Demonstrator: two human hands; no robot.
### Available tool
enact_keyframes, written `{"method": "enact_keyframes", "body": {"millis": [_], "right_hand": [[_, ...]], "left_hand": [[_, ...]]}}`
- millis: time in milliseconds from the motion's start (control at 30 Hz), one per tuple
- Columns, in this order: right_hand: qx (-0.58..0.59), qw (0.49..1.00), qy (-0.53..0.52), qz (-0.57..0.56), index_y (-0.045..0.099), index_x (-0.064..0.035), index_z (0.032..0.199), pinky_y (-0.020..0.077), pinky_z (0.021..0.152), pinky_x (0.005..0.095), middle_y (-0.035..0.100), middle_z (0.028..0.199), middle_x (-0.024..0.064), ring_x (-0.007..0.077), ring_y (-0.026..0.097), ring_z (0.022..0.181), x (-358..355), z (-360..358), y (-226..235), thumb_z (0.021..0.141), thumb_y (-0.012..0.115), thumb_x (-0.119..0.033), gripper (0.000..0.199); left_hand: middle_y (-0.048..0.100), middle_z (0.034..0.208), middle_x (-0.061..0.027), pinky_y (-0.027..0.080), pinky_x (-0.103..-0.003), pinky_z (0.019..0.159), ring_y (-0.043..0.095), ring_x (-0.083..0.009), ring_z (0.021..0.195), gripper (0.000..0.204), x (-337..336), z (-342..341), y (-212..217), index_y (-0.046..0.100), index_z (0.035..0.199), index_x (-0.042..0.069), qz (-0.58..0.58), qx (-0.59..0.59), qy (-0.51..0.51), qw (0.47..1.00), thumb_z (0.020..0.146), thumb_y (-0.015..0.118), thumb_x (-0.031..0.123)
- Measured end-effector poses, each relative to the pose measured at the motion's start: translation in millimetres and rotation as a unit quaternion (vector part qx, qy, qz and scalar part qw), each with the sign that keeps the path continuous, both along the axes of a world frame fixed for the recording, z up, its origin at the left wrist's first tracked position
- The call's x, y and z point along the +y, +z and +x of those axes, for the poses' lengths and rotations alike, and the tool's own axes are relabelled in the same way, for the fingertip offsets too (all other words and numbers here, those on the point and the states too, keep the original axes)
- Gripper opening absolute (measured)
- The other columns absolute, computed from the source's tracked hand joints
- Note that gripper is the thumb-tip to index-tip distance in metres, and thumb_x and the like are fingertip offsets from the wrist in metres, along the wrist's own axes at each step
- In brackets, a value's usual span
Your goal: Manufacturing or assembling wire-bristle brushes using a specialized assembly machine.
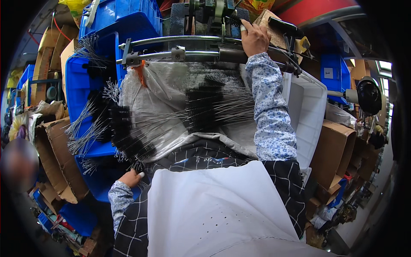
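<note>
1. White apron [214, 205] lies nearest the camera, across your chest at lower centre.
2. Your main heap of black wire-stem brushes [203, 105] rests at mid-frame on a grey-white lap sheet [162, 81], below and left of your right hand [255, 37]; its stems run rightward toward your right sleeve [274, 115].
3. A second brush cluster [122, 130], left of centre, has stems reaching rightward; your left hand [129, 177] sits just below it, clearly the nearer hand.
4. Your right fingers are bent beside a black bristle head [233, 20] at the machine [177, 21], top centre; whether they pinch it, you cannot tell.
5. Your left fingers curl, thumb out; their grip is unclear.
6. Small white label [328, 73] marks the blue bin [339, 83] at upper right; coloured print [214, 159] crosses your checked garment [188, 163].
</note>
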State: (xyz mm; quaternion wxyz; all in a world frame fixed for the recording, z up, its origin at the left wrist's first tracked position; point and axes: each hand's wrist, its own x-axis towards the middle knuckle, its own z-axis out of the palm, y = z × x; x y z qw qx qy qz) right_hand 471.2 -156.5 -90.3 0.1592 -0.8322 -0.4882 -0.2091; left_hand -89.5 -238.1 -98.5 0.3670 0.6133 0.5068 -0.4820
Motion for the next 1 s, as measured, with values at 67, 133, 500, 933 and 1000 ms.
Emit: {"method": "enact_keyframes", "body": {"millis": [67, 133, 500, 933, 1000], "right_hand": [[0.006, 1.0, -0.008, -0.014, 0.058, -0.0248, 0.1, 0.0357, 0.077, 0.0367, 0.059, 0.083, 0.001, 0.0208, 0.05, 0.085, -1.8, 1.6, 1.6, 0.078, 0.05, -0.029, 0.024], [0.018, 0.999, -0.018, -0.029, 0.058, -0.025, 0.1, 0.0353, 0.078, 0.0368, 0.06, 0.085, 0.0012, 0.0208, 0.05, 0.086, -2.6, 4.0, -0.1, 0.078, 0.05, -0.029, 0.024], [0.027, 0.997, -0.012, -0.064, 0.057, -0.0259, 0.102, 0.0356, 0.08, 0.036, 0.058, 0.084, 0.0013, 0.0215, 0.049, 0.086, -3.7, 2.7, 5.0, 0.078, 0.05, -0.027, 0.025], [0.049, 0.988, 0.045, -0.137, 0.043, -0.0267, 0.117, 0.0131, 0.096, 0.0473, 0.042, 0.121, 0.0036, 0.0221, 0.026, 0.118, 17.6, 32.4, -20.8, 0.081, 0.041, -0.015, 0.038], [0.022, 0.993, 0.033, -0.108, 0.039, -0.0251, 0.12, 0.0131, 0.096, 0.048, 0.04, 0.122, 0.0042, 0.0222, 0.026, 0.118, 10.6, 32.4, -19.4, 0.081, 0.042, -0.018, 0.04]], "left_hand": [[0.055, 0.099, -0.0134, 0.04, -0.033, 0.081, 0.053, -0.0249, 0.09, 0.038, -13.4, -22.2, -44.4, 0.038, 0.114, 0.0, 0.09, -0.209, 0.164, 0.96, 0.08, 0.046, 0.015], [0.044, 0.118, -0.0113, 0.031, -0.028, 0.09, 0.041, -0.0196, 0.108, 0.043, -10.9, -4.5, -36.9, 0.034, 0.119, 0.0, 0.135, -0.372, 0.471, 0.789, 0.078, 0.045, 0.003], [0.045, 0.109, -0.0106, 0.04, -0.027, 0.079, 0.047, -0.0166, 0.094, 0.038, 58.3, 59.5, -9.8, 0.029, 0.116, -0.001, 0.248, -0.52, 0.476, 0.664, 0.082, 0.045, 0.006], [0.057, 0.075, -0.0106, 0.042, -0.026, 0.055, 0.052, -0.0147, 0.059, 0.031, 44.2, 34.1, -0.7, 0.043, 0.097, -0.003, 0.186, -0.281, 0.256, 0.906, 0.085, 0.043, 0.025], [0.057, 0.071, -0.0089, 0.04, -0.024, 0.051, 0.05, -0.0107, 0.052, 0.024, 30.8, 39.3, 4.4, 0.044, 0.094, -0.003, 0.107, -0.323, 0.296, 0.892, 0.084, 0.045, 0.019]]}}
